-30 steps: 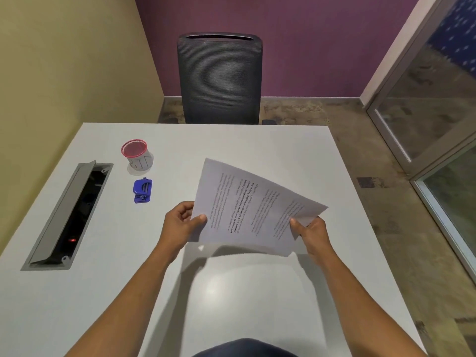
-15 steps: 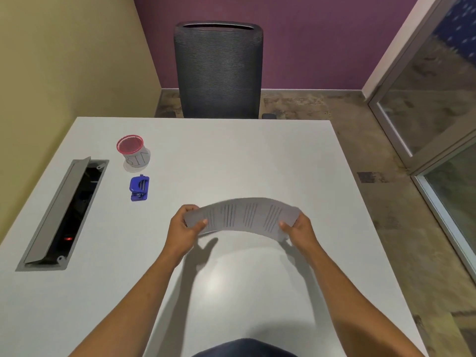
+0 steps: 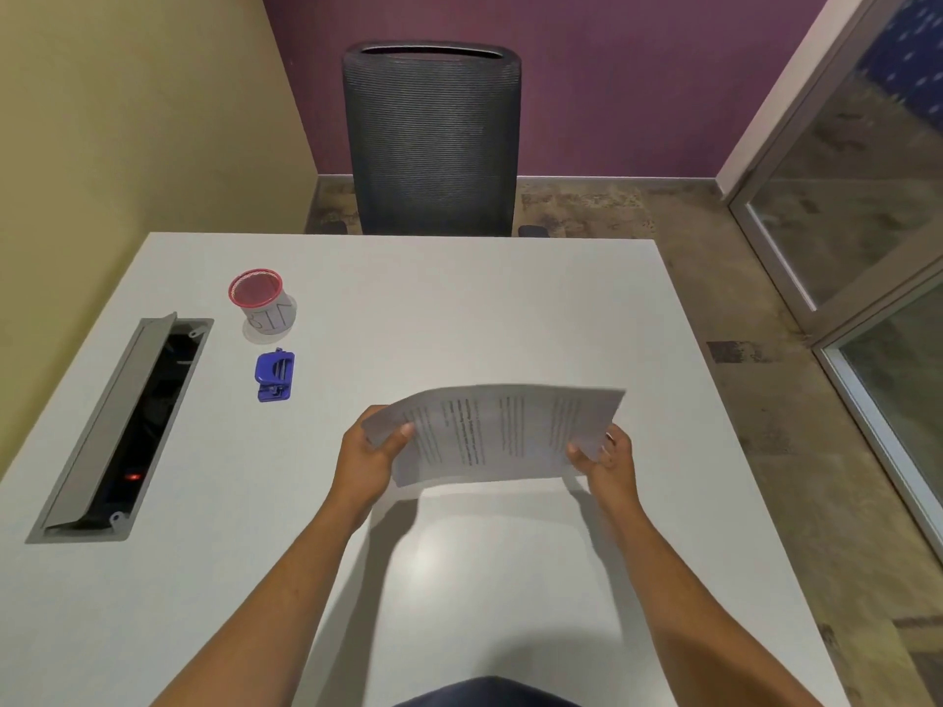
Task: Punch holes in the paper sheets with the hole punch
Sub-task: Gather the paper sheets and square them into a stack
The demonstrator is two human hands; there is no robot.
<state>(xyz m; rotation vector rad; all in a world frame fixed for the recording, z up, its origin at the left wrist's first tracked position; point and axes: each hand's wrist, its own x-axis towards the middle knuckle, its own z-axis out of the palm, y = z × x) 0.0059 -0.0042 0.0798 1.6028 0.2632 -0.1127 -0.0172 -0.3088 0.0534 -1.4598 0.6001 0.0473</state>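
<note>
I hold printed paper sheets (image 3: 490,436) above the white table (image 3: 459,308), bowed upward and slightly blurred. My left hand (image 3: 370,456) grips their left edge, thumb on top. My right hand (image 3: 607,459) grips the right edge the same way. A small blue hole punch (image 3: 274,376) lies on the table to the left of the sheets, apart from both hands.
A red mesh cup (image 3: 263,301) with a white label stands just behind the punch. An open grey cable hatch (image 3: 120,426) is set in the table's left side. A dark office chair (image 3: 431,137) stands beyond the far edge. Glass door at right.
The sheets tipped from a tilted, face-up pose to nearly edge-on, then rose a little so more of the printed face shows. Both hands keep their grip.
</note>
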